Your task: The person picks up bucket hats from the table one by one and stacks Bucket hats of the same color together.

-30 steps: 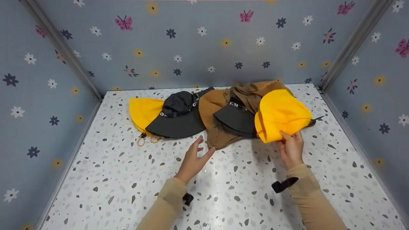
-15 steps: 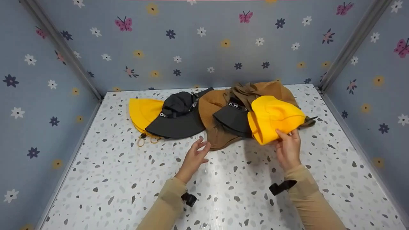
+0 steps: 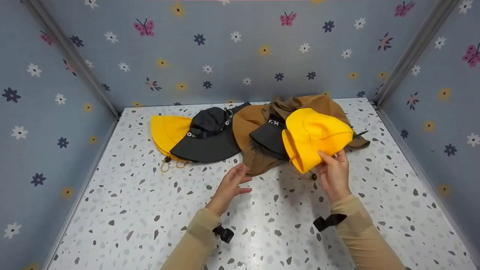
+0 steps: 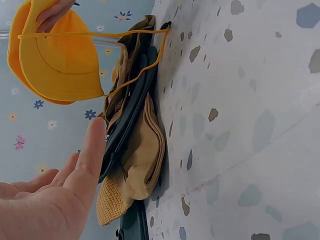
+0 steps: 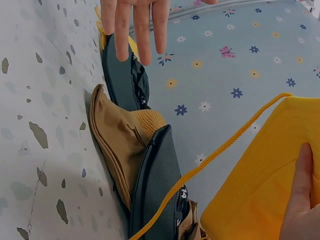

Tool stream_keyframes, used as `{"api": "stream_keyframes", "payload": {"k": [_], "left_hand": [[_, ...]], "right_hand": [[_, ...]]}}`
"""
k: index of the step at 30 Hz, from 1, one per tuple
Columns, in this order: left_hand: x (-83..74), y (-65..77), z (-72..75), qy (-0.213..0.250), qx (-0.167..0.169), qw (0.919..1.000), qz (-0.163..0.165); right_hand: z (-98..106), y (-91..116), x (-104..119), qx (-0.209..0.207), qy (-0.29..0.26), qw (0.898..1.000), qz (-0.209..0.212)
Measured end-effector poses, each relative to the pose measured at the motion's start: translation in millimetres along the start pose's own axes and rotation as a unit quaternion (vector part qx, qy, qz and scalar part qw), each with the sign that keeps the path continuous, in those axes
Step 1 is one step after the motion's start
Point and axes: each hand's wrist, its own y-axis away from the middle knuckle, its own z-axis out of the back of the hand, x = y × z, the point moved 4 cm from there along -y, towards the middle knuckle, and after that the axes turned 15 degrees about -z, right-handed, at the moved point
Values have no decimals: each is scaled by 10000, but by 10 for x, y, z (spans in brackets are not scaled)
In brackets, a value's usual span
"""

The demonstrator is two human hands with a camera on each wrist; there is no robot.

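My right hand (image 3: pixel 335 175) pinches the brim of a yellow bucket hat (image 3: pixel 318 137), thumb on the outer side, and holds it up above the surface. A yellow chin cord (image 4: pixel 127 35) hangs from this hat in a loop. To the left, my left hand (image 3: pixel 229 187) holds nothing; its fingers are extended near the front flap of a brown hat (image 3: pixel 258 161). Behind the yellow hat lies a black hat with white lettering (image 3: pixel 268 138), partly hidden. Further left, a larger black hat (image 3: pixel 210 144) overlaps another yellow hat (image 3: pixel 168 131).
Another brown hat (image 3: pixel 326 103) lies at the back right, partly covered by the raised hat. The hats form an overlapping row on a speckled white table (image 3: pixel 150 225). Flowered panels (image 3: pixel 240 48) enclose the back and both sides.
My right hand has carried the yellow hat leftward, uncovering more of the brown hat at the right and covering more of the lettered black one. My left hand's fingers have shifted slightly.
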Motion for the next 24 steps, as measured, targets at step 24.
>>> {"api": "stream_keyframes", "payload": {"k": [24], "left_hand": [[-105, 11, -130, 1544, 239, 9877, 59]], "right_hand": [[-153, 199, -312, 1172, 1130, 9859, -394]]}}
